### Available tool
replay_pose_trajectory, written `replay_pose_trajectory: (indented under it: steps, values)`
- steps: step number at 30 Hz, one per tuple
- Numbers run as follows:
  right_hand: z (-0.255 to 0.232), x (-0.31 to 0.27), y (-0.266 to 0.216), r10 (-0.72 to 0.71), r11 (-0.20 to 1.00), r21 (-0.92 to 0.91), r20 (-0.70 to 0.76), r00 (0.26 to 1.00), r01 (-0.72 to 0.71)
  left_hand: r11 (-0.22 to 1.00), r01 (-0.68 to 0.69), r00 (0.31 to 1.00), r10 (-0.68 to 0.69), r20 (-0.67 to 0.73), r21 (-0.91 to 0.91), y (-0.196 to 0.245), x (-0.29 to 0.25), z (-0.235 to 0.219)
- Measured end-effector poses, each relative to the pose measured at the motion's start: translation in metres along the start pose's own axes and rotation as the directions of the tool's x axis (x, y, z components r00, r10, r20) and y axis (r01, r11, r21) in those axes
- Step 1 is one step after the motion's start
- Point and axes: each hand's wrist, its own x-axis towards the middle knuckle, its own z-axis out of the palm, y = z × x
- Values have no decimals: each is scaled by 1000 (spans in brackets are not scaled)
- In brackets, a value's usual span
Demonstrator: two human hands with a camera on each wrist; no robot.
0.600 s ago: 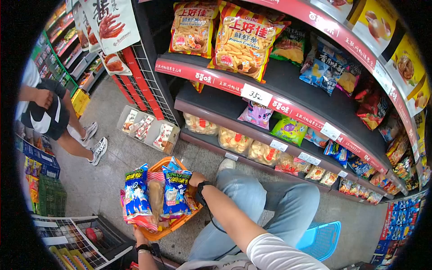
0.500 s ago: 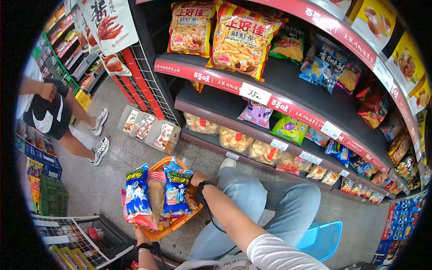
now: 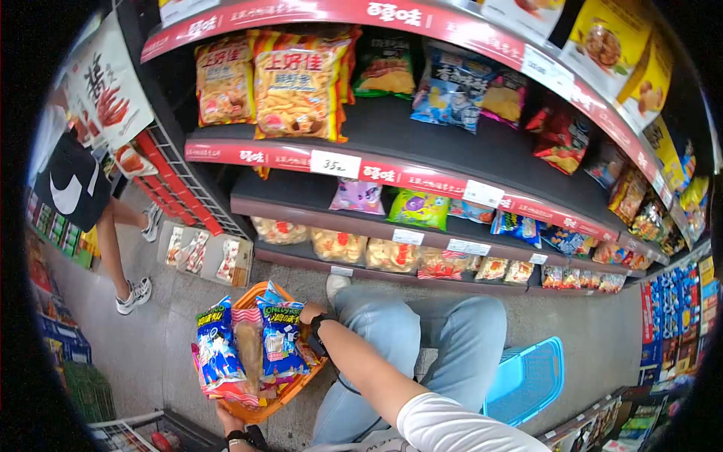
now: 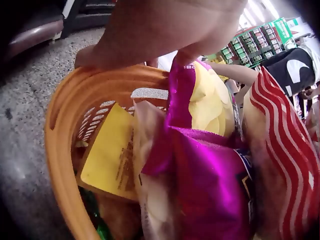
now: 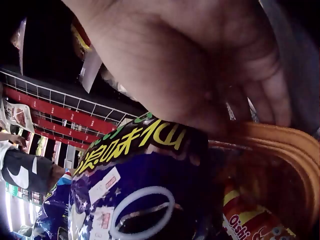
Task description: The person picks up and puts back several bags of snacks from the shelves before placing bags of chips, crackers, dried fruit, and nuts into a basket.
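An orange shopping basket (image 3: 260, 413), heaped with snack bags, stands out in front of the person's bent knees. My left hand (image 3: 228, 420) grips its near rim, with fingers over the edge in the left wrist view. At the right side my right hand (image 3: 310, 313) holds the rim (image 5: 285, 140), close beside a blue snack bag (image 3: 282, 343). Another blue bag (image 3: 217, 348) leans at the basket's left. Lower in the basket lie a shiny purple chip bag (image 4: 210, 175), a yellow packet (image 4: 111, 156) and a red-and-white striped bag (image 4: 282, 150).
Shelves of snacks curve ahead, with prawn cracker bags (image 3: 292, 87) on an upper level. A blue basket (image 3: 527, 380) sits on the floor right of the knees. A grey box of packets (image 3: 211, 260) stands at the shelf end. A person in black shorts (image 3: 74, 184) is at left.
The head view has swung, so the shelves sit further left and lower. The person at left has shifted their legs. Both hands keep their hold on the orange basket.
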Motion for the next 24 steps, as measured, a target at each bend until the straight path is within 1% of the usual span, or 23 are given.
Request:
replay_pose_trajectory:
  steps: [1, 3, 4, 7, 8, 11, 12, 14, 15, 16, 17, 19, 22, 24]
  values:
    - [-13, -12, 0, -74, 994, -75, 28, 997, 76, 1000, -11, 1000, 11, -2, 7, 1, 1, 0]
    - [4, 9, 10, 22, 998, 51, -13, 1000, -21, 999, -32, 999, 32, -5, 18, 3, 1, 5]
    - [0, 12, 10, 36, 999, -27, 37, 999, -35, 999, -5, 1000, 4, -18, -37, 2, -3, 19]
    - [-9, 4, 14, 84, 992, 95, 16, 996, -85, 999, 17, 1000, -17, 5, -32, -2, -3, 31]
    - [-9, 5, 17, -68, 993, -90, 32, 997, 71, 1000, -9, 996, 9, 88, -8, -5, 4, 24]
    - [3, 19, 28, 116, 989, 96, -17, 993, -114, 999, 28, 999, -27, 22, -40, -8, -3, 38]
    - [-13, -4, 21, 94, 989, 124, -57, 994, -86, 1000, 23, 1000, -23, 16, -1, -7, 0, 38]
    - [16, 35, 44, 135, 981, 152, -70, 988, -123, 997, 14, 1000, -15, 12, 80, -4, 12, 33]
    - [33, 53, 52, 155, 976, 168, -76, 985, -141, 996, 11, 1000, -12, 17, 92, -3, 15, 38]
    - [38, 57, 54, 195, 961, 220, -100, 976, -169, 995, 14, 1000, -17, 24, 96, -6, 17, 46]
    - [39, 56, 52, 178, 963, 219, -94, 980, -154, 996, 15, 1000, -17, 26, 90, -8, 18, 52]
    - [18, 29, 39, 233, 940, 266, -38, 972, -215, 996, 19, 999, -22, 26, 84, -12, 17, 58]
    - [-18, -19, 20, 257, 926, 283, 16, 966, -251, 996, 18, 999, -21, 30, 88, -14, 19, 62]
    - [-47, -64, 3, 267, 902, 368, -63, 962, -227, 995, 22, 999, -25, 32, 95, -14, 19, 65]
